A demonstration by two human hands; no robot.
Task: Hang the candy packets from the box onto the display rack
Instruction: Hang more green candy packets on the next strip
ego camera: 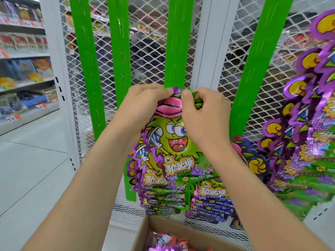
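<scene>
The wire rack (145, 42) carries the green strip (178, 42) I'm loading, and the cardboard box (143, 230) sits below that strip. The candy packet (168, 138) is held up against the strip's lower end. My left hand (143, 100) and right hand (204, 109) both pinch its top edge, fingers (186, 93) curled tight. If its hole misses the strip's tab, I reckon it drops once I release.

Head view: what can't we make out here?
All head view:
- Top of packet, and whether it's hooked on the strip: hidden by fingers of left hand and right hand.
- Most of the box: cut off by bottom edge.
- Far-left shelf goods: blurred, labels unreadable.
</scene>
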